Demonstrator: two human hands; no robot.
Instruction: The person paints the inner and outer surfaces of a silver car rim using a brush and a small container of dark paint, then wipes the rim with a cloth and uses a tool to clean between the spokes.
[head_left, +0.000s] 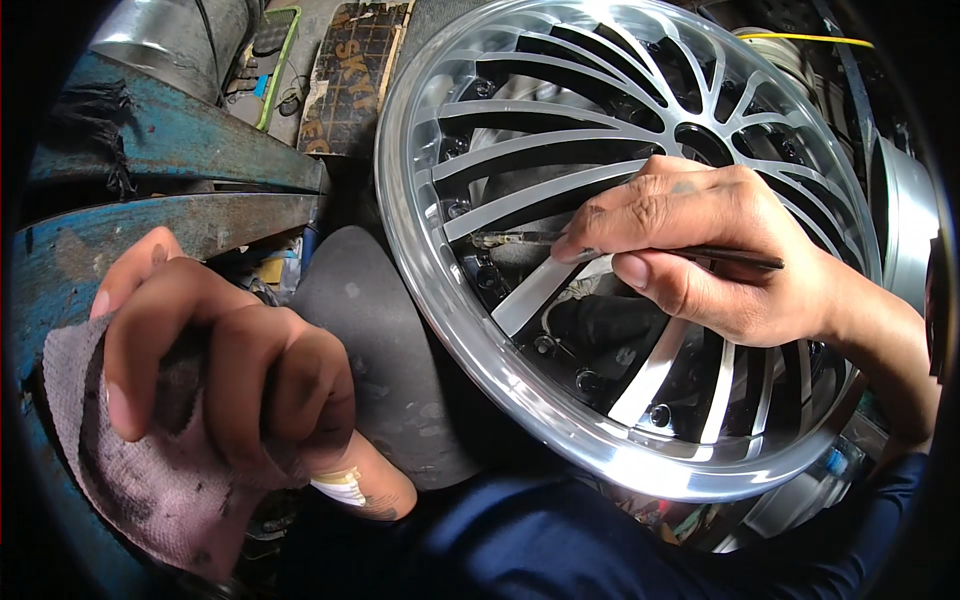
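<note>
At one wheel (pixel 648 385): right hand (pixel 700 240) holding one brush (pixel 525 238), left hand (pixel 235 350) one rag (pixel 170 495).

This is a workshop, shown by scuffed blue metal beams (pixel 200 135) and a multi-spoked wheel rim (pixel 540 293).

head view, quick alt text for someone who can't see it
A right hand holds a thin dark tool over a silver-and-black spoked wheel; the left hand grips a stained cloth near blue metal beams.
</note>
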